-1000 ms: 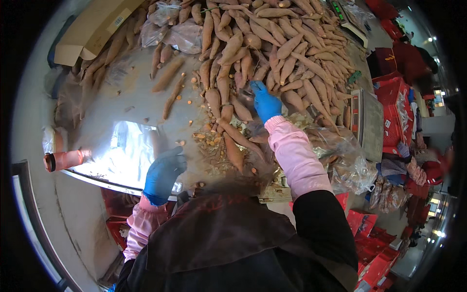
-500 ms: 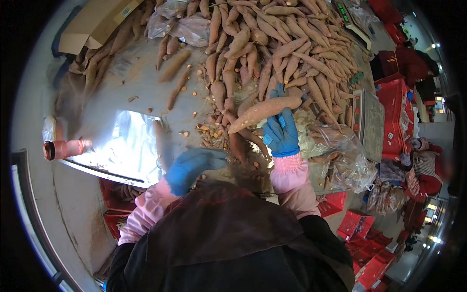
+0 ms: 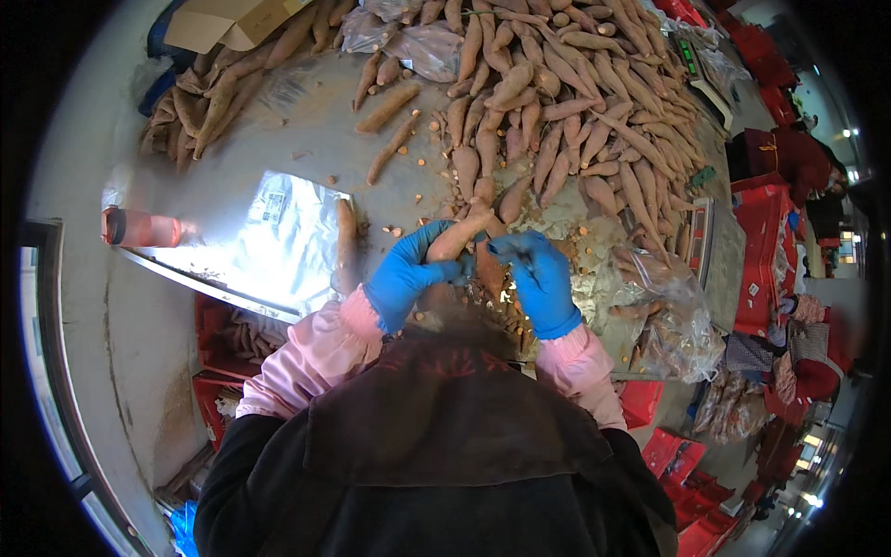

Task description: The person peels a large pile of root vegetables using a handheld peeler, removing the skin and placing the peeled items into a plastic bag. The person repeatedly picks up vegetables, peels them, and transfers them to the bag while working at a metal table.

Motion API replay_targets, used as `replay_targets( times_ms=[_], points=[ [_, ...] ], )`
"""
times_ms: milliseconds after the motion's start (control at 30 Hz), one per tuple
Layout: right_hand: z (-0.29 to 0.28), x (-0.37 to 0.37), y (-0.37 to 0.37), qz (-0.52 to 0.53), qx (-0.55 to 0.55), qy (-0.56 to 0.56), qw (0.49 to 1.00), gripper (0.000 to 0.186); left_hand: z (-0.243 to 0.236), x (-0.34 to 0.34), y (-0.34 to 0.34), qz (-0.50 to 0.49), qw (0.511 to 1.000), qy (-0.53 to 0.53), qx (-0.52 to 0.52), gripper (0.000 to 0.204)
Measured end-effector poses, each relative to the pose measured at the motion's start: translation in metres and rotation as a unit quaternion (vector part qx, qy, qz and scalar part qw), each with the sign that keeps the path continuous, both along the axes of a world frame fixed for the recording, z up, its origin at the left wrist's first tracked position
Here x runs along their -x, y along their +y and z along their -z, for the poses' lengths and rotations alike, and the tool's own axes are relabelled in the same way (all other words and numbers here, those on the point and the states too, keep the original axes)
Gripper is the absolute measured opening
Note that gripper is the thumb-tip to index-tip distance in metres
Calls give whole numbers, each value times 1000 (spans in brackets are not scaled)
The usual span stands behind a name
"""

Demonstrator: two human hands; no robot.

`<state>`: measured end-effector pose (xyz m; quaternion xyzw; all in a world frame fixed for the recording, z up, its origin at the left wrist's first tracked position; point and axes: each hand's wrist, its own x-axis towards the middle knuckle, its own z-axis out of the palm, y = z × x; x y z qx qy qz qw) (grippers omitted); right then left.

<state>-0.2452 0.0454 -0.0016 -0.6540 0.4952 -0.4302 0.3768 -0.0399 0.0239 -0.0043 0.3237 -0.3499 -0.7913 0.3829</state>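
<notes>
Between gloved hands, sweet potato (image 3: 461, 238) up-right.

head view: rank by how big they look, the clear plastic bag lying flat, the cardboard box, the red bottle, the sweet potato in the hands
1. clear plastic bag
2. cardboard box, cut off by the rim, so unsure
3. sweet potato and red bottle look about alike; the left hand and right hand hide part of the potato

The single head-worn fisheye camera is looking steeply down from above the person's chest, facing forward across the grey worktable (image 3: 306, 139). It is sitting close to the blue-gloved left hand (image 3: 406, 276) and blue-gloved right hand (image 3: 538, 278) at frame centre, while the heaped brown sweet potatoes (image 3: 575, 102) are bending toward the dark rim.
</notes>
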Motion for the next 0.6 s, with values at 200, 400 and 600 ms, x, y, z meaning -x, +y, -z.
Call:
replay_targets(
  times_ms=[200, 400, 600],
  points=[
    [-3, -25, -16, 25, 49, 229, 972, 27, -11, -6, 10, 46, 998, -39, 22, 48],
    [46, 4, -17, 35, -225, -139, 964, 16, -20, -11, -4, -57, 967, 247, -31, 39],
    [22, -37, -1, 114, 57, 46, 991, 13, 7, -5, -20, -228, 849, 440, -182, 35]
  ],
)
